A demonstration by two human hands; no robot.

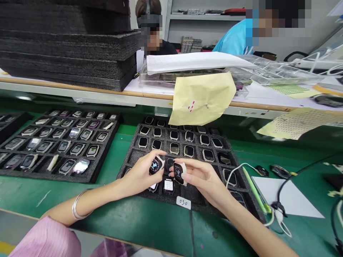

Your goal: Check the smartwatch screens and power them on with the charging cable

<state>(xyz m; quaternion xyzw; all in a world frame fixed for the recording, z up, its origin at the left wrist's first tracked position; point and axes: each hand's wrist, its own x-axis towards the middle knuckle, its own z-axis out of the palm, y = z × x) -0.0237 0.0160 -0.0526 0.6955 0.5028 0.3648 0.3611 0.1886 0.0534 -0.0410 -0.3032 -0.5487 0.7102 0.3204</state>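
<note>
My left hand (142, 175) grips a white smartwatch body (156, 165) with a lit screen. A second watch body (179, 173), screen also lit, is pinched in my right hand (205, 178). Both hands hover close together over the near edge of a black foam tray (132, 151) whose pockets hold several more watch bodies, mostly dark-screened. One watch (168, 185) lies lit in the tray just below my hands. A small label reading 030 (183, 202) sticks to the tray's front.
A second foam tray (105, 157) of watches lies at left on the green mat. A white cable (241, 167), green pen (253, 189) and white sheet (292, 200) sit at right. Yellow paper (200, 98) hangs from the shelf; foam stack (66, 43) behind. Two people sit opposite.
</note>
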